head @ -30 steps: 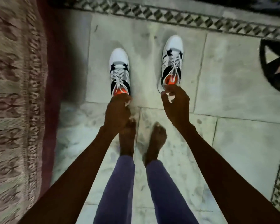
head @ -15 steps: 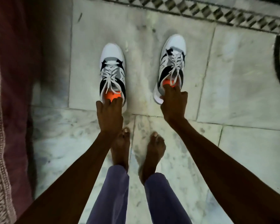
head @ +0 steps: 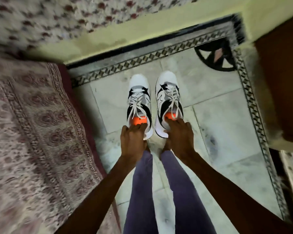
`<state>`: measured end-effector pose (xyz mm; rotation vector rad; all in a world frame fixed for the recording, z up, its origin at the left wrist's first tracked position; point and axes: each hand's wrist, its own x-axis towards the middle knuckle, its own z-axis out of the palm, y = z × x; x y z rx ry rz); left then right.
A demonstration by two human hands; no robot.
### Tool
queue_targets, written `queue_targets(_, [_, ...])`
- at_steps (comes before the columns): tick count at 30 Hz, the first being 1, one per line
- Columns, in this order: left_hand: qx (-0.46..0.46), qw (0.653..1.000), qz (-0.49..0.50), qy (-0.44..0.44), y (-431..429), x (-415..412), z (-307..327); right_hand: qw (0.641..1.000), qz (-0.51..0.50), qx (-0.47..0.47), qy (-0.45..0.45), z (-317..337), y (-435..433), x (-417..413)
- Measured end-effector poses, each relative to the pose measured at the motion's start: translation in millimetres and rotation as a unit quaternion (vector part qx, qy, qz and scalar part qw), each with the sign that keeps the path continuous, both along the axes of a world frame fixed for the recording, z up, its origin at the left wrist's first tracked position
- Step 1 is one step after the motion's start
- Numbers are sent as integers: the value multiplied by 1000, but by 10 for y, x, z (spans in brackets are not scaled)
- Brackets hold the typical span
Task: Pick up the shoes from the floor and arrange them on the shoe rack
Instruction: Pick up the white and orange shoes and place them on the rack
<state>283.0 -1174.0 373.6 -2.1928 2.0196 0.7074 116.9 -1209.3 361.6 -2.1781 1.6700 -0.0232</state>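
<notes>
My left hand grips the heel of the left sneaker, fingers hooked over the collar into the orange lining, thumb on the outer side — clamped on it. My right hand does the same with the right sneaker, fingertips inside the orange opening and the palm around the heel. Both shoes are white with black panels and pale laces, toes pointing away from me, side by side and nearly touching at the heels. The right one is rolled a little towards the left, so its inner side with a white star shows. Whether the soles are clear of the floor I cannot tell from this angle; they look slightly raised, but the view is blurred.

The shoes sit over pale marble tiles, near the far edge of the floor where a patterned black-and-grey border strip runs along a yellowish wall base. A dark round inlay marks the far right corner of the floor. To my left a patterned pink cloth drapes down beside the tiles; to my right stands a brown wooden panel. Below my hands my legs in purple trousers stand on the tiles, bare feet mostly hidden behind my wrists.
</notes>
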Motion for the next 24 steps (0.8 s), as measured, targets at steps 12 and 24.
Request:
queue_targets(12, [-96, 963, -250, 25, 1109, -1664, 2549, 968, -215, -125, -17, 2532, 1900, -1770])
queue_targets(24, [-178, 892, -401, 110, 3400, -4451, 3277, 891, -410, -193, -9, 3175, 4939, -4255])
